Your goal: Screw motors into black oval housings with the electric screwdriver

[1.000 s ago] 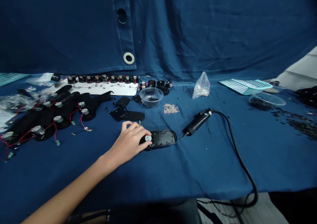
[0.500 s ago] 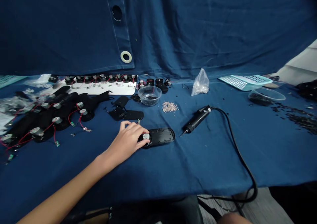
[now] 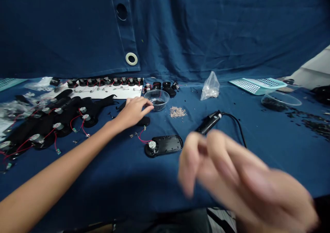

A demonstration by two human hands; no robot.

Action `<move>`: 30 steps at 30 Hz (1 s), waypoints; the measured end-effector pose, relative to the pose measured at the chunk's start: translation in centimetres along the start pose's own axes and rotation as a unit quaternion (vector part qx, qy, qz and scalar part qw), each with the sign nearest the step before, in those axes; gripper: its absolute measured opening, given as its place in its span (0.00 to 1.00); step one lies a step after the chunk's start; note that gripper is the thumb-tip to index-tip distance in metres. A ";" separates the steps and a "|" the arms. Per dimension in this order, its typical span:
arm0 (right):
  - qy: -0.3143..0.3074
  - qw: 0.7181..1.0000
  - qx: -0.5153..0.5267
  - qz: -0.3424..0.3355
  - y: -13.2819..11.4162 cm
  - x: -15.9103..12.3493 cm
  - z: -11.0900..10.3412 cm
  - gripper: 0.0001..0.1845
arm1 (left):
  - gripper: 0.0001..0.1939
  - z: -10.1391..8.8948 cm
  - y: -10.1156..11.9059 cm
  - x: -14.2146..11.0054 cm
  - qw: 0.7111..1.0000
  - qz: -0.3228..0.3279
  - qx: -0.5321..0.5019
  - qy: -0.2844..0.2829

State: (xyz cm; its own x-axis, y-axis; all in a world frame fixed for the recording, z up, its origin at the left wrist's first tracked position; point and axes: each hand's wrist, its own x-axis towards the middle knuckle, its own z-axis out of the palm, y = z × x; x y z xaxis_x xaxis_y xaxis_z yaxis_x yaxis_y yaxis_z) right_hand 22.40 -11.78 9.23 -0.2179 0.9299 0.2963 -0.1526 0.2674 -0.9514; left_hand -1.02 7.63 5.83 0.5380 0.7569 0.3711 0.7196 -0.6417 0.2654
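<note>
My left hand [image 3: 132,111] reaches out over the blue cloth, fingers loosely spread, hovering beside a clear plastic bowl [image 3: 156,99] of small dark parts and over a flat black cover piece [image 3: 144,121]. It holds nothing that I can see. A black oval housing [image 3: 165,145] with a small silver motor and red wire lies free in front of it. My right hand [image 3: 232,178] is close to the camera at lower right, blurred by motion, fingers apart. A black electric screwdriver [image 3: 210,122] with its cable lies partly behind it.
A heap of black housings with motors and red wires [image 3: 48,121] covers the left. A white board with a row of motors [image 3: 108,88] lies behind. A pile of screws [image 3: 177,112], a plastic bag [image 3: 210,87], a teal tray [image 3: 257,85] and a clear dish [image 3: 281,100] stand farther back.
My left hand let go of the black oval housing and moved back towards the clear bowl. My right hand came up into view from below, blurred.
</note>
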 end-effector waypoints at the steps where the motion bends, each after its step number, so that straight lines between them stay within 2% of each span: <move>1: 0.058 0.995 -0.062 0.051 0.4 1.8 -1.5 0.16 | 0.14 0.1 -0.8 1.8 0.999 0.002 0.021 -0.025; 2: 0.142 0.974 -0.169 0.056 1.2 3.3 -3.3 0.16 | 0.13 0.3 -1.5 3.5 0.997 0.001 0.047 -0.064; 3: 0.215 0.926 -0.299 0.080 2.4 4.7 -5.3 0.20 | 0.14 0.7 -2.1 5.2 0.994 0.003 0.055 -0.090; 4: 0.256 0.862 -0.414 0.142 3.7 5.8 -7.3 0.28 | 0.14 1.1 -2.7 6.9 0.992 0.002 0.060 -0.110; 5: 0.265 0.800 -0.491 0.220 5.1 6.7 -9.2 0.36 | 0.14 1.6 -3.1 8.3 0.988 -0.001 0.067 -0.136; 6: 0.256 0.760 -0.521 0.292 6.5 7.4 -10.9 0.44 | 0.13 2.2 -3.4 9.7 0.983 -0.005 0.072 -0.166; 7: 0.238 0.738 -0.521 0.357 7.8 8.0 -12.2 0.53 | 0.12 2.8 -3.7 10.8 0.977 -0.012 0.077 -0.200; 9: 0.233 0.724 -0.485 0.432 9.8 8.7 -13.7 0.66 | 0.08 4.1 -3.9 12.6 0.960 -0.029 0.086 -0.266; 11: 0.239 0.728 -0.456 0.454 10.9 9.2 -14.1 0.71 | 0.07 5.2 -4.0 13.8 0.944 -0.045 0.095 -0.313; 14: 0.240 0.747 -0.440 0.437 11.4 9.3 -14.0 0.68 | 0.07 6.1 -3.9 14.4 0.932 -0.059 0.105 -0.342; 20: 0.269 0.779 -0.398 0.402 11.3 8.6 -14.7 0.58 | 0.10 5.5 -3.7 13.9 0.938 -0.064 0.086 -0.328; 23: 0.283 0.798 -0.373 0.380 11.4 8.3 -14.7 0.54 | 0.09 5.0 -3.9 13.4 0.954 -0.062 0.063 -0.286; 26: 0.309 0.823 -0.322 0.350 11.0 8.0 -14.5 0.50 | 0.07 4.5 -3.9 12.5 0.973 -0.067 0.029 -0.218; 28: 0.348 0.859 -0.232 0.294 10.5 7.8 -14.2 0.42 | 0.07 3.9 -3.4 11.3 0.986 -0.071 -0.006 -0.150; 30: 0.381 0.894 -0.091 0.218 9.6 7.7 -13.8 0.29 | 0.09 3.2 -2.2 9.4 0.994 -0.074 -0.048 -0.067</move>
State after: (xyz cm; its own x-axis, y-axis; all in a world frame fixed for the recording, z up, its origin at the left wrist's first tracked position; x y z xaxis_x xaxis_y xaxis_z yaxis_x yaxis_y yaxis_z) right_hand 32.53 1.44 1.25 0.5117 0.8395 -0.1827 -0.0395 -0.1895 -0.9811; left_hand 3.90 16.52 5.87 0.4882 0.8492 0.2011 0.7534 -0.5264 0.3941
